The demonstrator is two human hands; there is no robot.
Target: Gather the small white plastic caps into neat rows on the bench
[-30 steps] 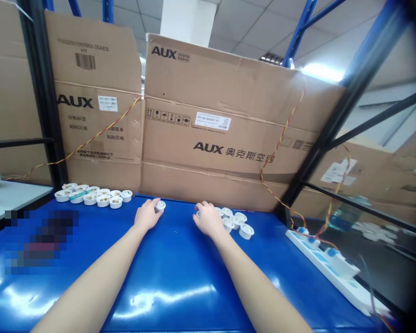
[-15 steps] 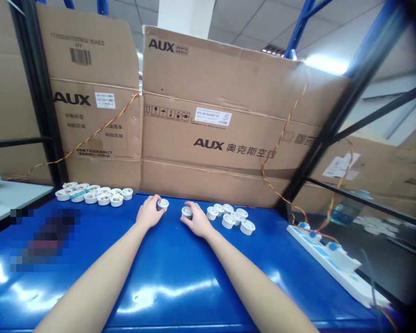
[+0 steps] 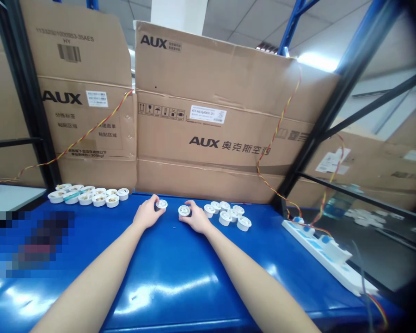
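My left hand [image 3: 148, 213] curls its thumb and fingers round a small white round cup [image 3: 162, 204] near the back of the blue table. A short gap to the right, my right hand [image 3: 196, 216] grips a second white cup [image 3: 184, 211] by its sides. Both cups look upright, and something pale shows in their tops, too small to make out. Nearest to my right hand, on its right, stands a loose cluster of several similar white cups [image 3: 225, 218]. The fingers hide parts of both held cups.
At the back left, several white cups [image 3: 99, 200] with brownish bits stand in rows, a teal strip [image 3: 72, 195] across one. Cardboard panels [image 3: 208, 180] rise behind the blue table [image 3: 166, 277]. A power strip [image 3: 319, 254] with plugs lies along the right edge, near yellow-red wires [image 3: 263, 173].
The view has swung slightly to the right, so the surroundings sit farther left. Both hands keep their grip on the cups and have hardly moved.
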